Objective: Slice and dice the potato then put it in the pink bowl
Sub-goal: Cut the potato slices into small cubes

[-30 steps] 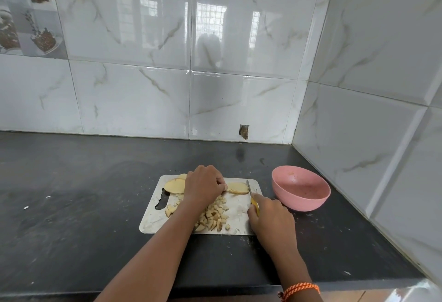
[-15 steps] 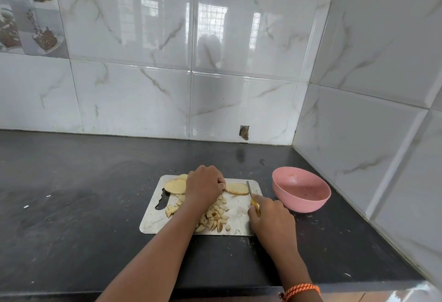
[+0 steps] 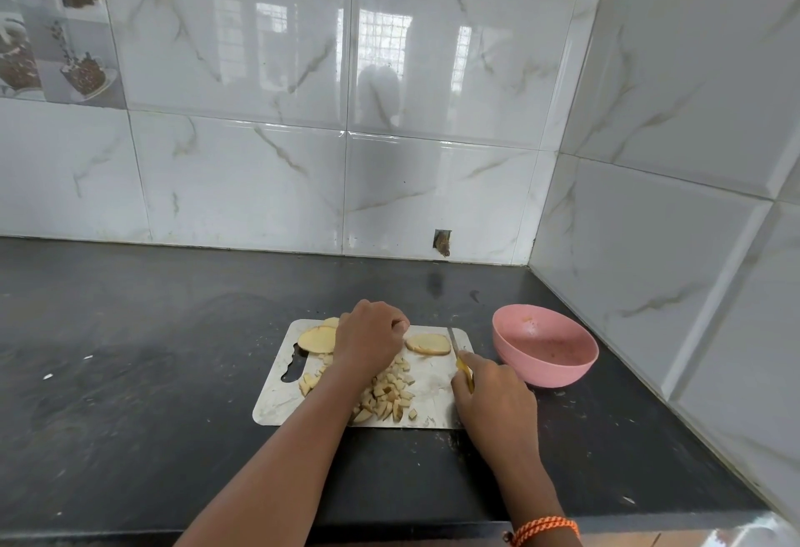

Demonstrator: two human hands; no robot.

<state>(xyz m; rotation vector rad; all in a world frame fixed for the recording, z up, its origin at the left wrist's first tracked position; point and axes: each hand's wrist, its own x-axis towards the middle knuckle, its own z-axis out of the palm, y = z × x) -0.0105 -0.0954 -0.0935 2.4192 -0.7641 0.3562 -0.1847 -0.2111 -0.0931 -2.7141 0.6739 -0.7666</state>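
Left hand [image 3: 370,336] withdrawn from potato slice [image 3: 427,344], fingers curled, nothing held | knife [image 3: 458,355] gripped by right hand [image 3: 491,395] | pink bowl [image 3: 544,349] at 3 o'clock

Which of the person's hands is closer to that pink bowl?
The right hand. It grips the knife at the board's right edge, just left of the pink bowl. The left hand sits farther left, over the cutting board.

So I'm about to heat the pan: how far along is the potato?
Partly done. A pile of diced pieces lies on the cutting board. In hand: the right hand grips the knife beside a slice; the left hand sits curled above the board. Left: that slice, more slices, and filling the pink bowl, which shows no potato pieces.
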